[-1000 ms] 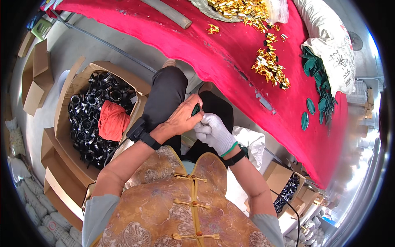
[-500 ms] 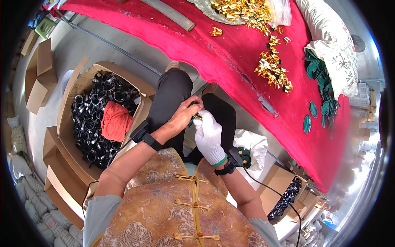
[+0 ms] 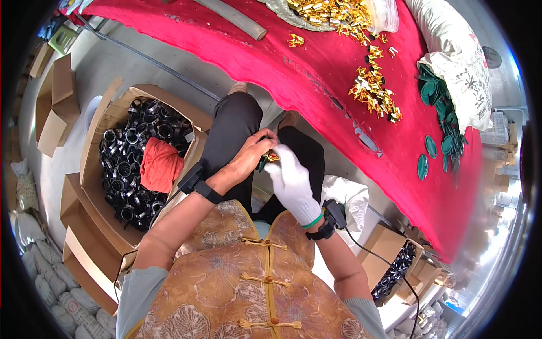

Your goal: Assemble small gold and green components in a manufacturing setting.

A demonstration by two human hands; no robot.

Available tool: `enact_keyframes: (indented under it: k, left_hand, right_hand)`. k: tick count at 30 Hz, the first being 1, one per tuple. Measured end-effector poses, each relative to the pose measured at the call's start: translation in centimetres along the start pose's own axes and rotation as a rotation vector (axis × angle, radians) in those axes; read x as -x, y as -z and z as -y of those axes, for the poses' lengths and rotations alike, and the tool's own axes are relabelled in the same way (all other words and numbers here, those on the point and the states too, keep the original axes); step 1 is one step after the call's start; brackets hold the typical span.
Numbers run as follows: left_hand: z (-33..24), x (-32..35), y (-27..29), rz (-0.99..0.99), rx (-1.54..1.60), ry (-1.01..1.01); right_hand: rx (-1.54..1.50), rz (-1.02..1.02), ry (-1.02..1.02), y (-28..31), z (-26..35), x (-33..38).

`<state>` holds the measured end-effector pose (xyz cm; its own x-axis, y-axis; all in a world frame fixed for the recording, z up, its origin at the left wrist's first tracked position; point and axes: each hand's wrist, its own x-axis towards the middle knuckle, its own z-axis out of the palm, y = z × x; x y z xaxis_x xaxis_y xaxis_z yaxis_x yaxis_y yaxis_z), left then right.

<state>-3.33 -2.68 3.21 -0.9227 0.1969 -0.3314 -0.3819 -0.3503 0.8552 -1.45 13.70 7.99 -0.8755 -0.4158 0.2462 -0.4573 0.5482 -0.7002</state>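
Observation:
Above my lap, my bare left hand [image 3: 252, 153] is closed around a small piece with dark green showing below its fingers. A shiny gold pronged part [image 3: 272, 157] sits at that piece, between the two hands. My right hand [image 3: 290, 179], in a white knit glove with a green cuff edge, is closed with its fingertips against the gold part. The fingers hide most of the piece, so how the gold and green parts join cannot be seen.
Gold parts [image 3: 375, 96] and flat green discs [image 3: 435, 93] lie on the red-covered table [image 3: 305, 73], near a white sack [image 3: 460, 85]. At left, a cardboard box [image 3: 93, 152] holds black rings and a red cloth [image 3: 161, 164]. Another box [image 3: 370, 257] stands at lower right.
My right hand has turned, its wrist shifting slightly right and its fingers lying flatter over the piece. More of the gold part shows. My left hand stays nearly in place.

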Motion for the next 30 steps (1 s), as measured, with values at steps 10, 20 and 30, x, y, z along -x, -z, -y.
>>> enact_keyframes:
  k: [10,20,30]
  left_hand:
    - [-1.4,0.5,-1.2,-0.047,-0.402,-0.188]
    - [-0.4,0.2,-0.4,-0.021,-0.139,-0.021]
    - [-0.4,0.2,-0.9,0.049,-0.263,-0.100]
  right_hand:
    - [-0.683,-0.089,-0.475,-2.0,-0.7,0.0]
    - [-0.223,-0.056,-0.136,-0.3,0.2,-0.4]
    - [0.056,-0.116,-0.034,-1.4,0.1,0.7]
